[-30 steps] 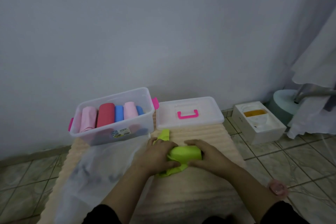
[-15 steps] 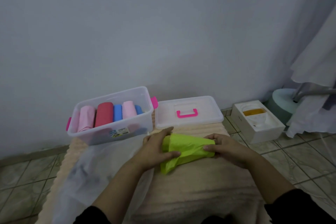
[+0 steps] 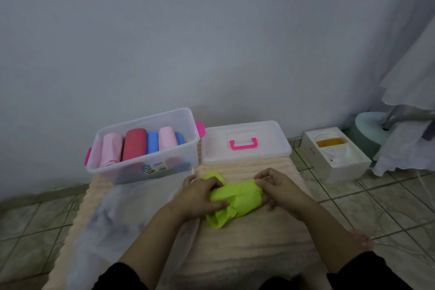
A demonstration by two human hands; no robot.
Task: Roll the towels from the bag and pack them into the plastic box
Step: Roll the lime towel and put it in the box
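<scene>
Beige mat (image 3: 259, 242): left hand (image 3: 202, 198) and right hand (image 3: 280, 188) each grip green towel (image 3: 237, 202); plastic box (image 3: 146, 148) behind.

Bag (image 3: 113, 214) contents blurred; box (image 3: 150, 172) label (image 3: 154, 166) unreadable.

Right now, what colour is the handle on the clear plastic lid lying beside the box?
Bright pink handle on the clear plastic lid, clearest in the head view.
</scene>
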